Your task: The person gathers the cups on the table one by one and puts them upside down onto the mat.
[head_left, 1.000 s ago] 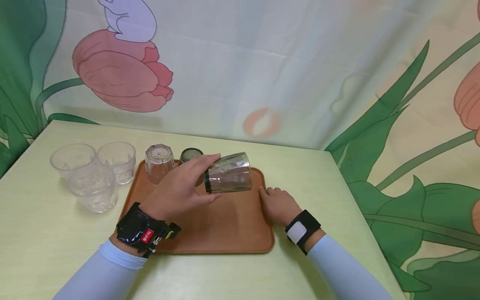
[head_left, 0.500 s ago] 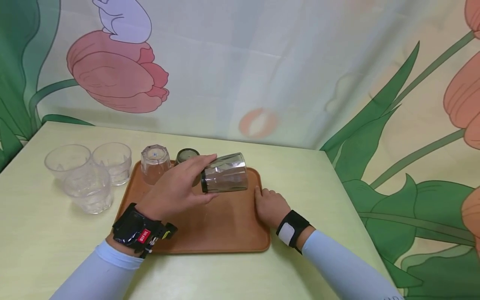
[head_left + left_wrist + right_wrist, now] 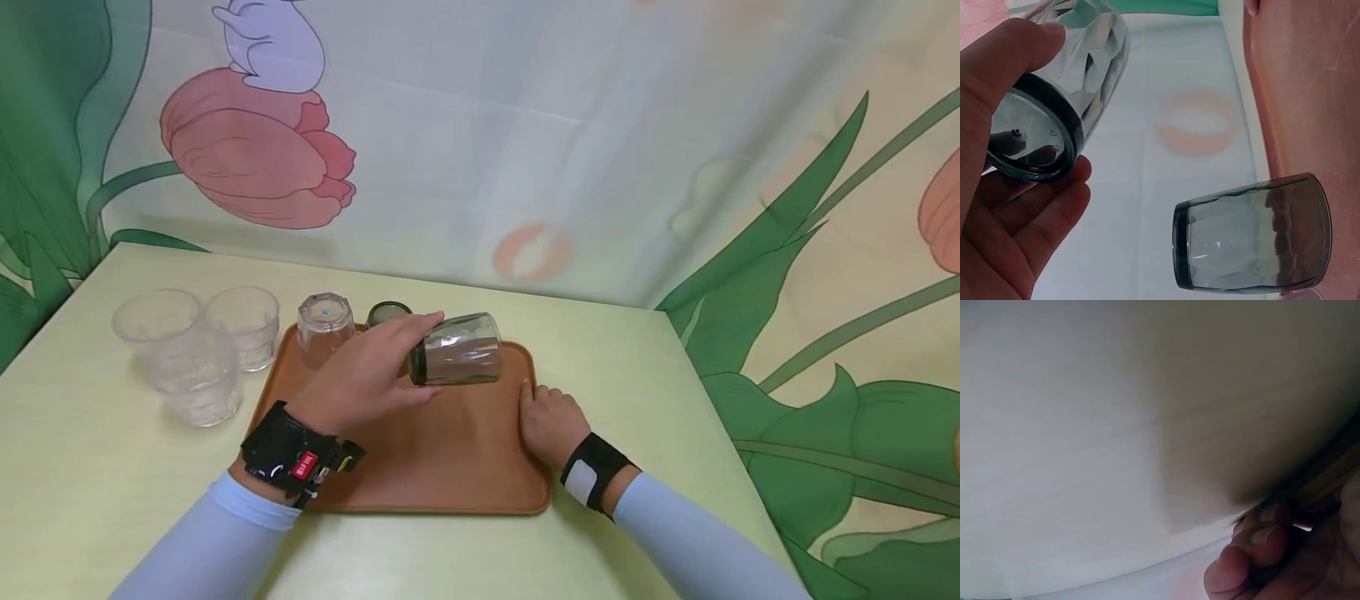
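Observation:
My left hand (image 3: 367, 371) grips a smoky grey tumbler (image 3: 461, 348) near its dark base. The tumbler lies sideways in the air above the brown tray (image 3: 450, 467), its mouth pointing right. In the left wrist view, the thumb and fingers (image 3: 1054, 212) are around the base of this tumbler (image 3: 1088, 69). A second smoky tumbler (image 3: 1247, 237) stands upside down at the tray's back, partly hidden by the hand in the head view. Left of it, a clear faceted glass (image 3: 325, 325) is also upside down. My right hand (image 3: 553, 423) holds the tray's right edge, fingers curled at the rim.
Several clear glasses (image 3: 204, 387) stand upright close together on the pale table (image 3: 75, 500), left of the tray. Behind the table hangs a printed curtain (image 3: 450, 150) with flowers. More printed fabric (image 3: 862, 292) covers the right side.
The head view shifts slightly. Both hands, the held tumbler and the tray keep nearly the same places relative to each other.

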`<state>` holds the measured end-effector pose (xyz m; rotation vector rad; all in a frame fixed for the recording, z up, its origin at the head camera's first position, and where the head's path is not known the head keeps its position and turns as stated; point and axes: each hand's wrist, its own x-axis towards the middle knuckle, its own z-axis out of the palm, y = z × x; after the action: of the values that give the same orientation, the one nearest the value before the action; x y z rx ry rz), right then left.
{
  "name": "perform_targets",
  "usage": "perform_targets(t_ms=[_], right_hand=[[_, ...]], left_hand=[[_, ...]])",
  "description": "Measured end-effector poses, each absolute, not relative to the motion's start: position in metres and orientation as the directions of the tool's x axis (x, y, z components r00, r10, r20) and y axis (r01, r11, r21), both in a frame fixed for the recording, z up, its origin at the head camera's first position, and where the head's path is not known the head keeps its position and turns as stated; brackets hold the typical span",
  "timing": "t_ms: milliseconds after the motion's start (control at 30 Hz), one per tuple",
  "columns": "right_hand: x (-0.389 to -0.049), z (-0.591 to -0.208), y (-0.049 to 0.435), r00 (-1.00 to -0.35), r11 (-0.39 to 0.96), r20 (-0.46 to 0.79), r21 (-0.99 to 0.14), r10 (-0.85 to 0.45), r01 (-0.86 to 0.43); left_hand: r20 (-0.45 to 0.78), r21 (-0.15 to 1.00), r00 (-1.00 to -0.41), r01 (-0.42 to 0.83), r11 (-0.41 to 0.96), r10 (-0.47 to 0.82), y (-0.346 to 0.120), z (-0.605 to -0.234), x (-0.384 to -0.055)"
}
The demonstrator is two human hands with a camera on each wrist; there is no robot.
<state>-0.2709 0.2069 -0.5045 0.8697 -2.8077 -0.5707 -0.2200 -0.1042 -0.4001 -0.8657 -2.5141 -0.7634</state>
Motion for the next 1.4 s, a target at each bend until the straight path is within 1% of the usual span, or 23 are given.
perform_targets(t_ms=[100, 333, 533, 733, 1000, 1400], right_hand=[[-0.27, -0.504, 0.206, -0.825, 0.755, 0.014, 0.412, -0.565, -0.51], [-0.27, -0.506, 0.211, -0.801, 0.747, 0.064, 0.411, -0.595, -0.522], [-0.27, -0.503, 0.21, -0.805, 0.734, 0.049, 0.445, -0.591, -0.512], [-0.272, -0.507, 0.21, -0.811, 0.738, 0.035, 0.437, -0.585, -0.514], [-0.27, -0.506, 0.209, -0.809, 0.738, 0.048, 0.443, -0.586, -0.509], [-0.264, -0.498, 0.204, -0.808, 0.726, 0.059, 0.481, -0.586, -0.491]], left_hand=[[0.485, 0.362, -0.75, 0.64, 0.678, 0.449, -0.104, -0.401, -0.224], [0.466, 0.347, -0.764, 0.622, 0.702, 0.446, -0.103, -0.398, -0.234], [0.421, 0.338, -0.786, 0.599, 0.726, 0.452, -0.101, -0.392, -0.239], [0.371, 0.333, -0.803, 0.584, 0.74, 0.466, -0.099, -0.39, -0.245], [0.325, 0.33, -0.809, 0.583, 0.742, 0.49, -0.094, -0.387, -0.254], [0.316, 0.309, -0.806, 0.586, 0.749, 0.501, -0.087, -0.39, -0.262]])
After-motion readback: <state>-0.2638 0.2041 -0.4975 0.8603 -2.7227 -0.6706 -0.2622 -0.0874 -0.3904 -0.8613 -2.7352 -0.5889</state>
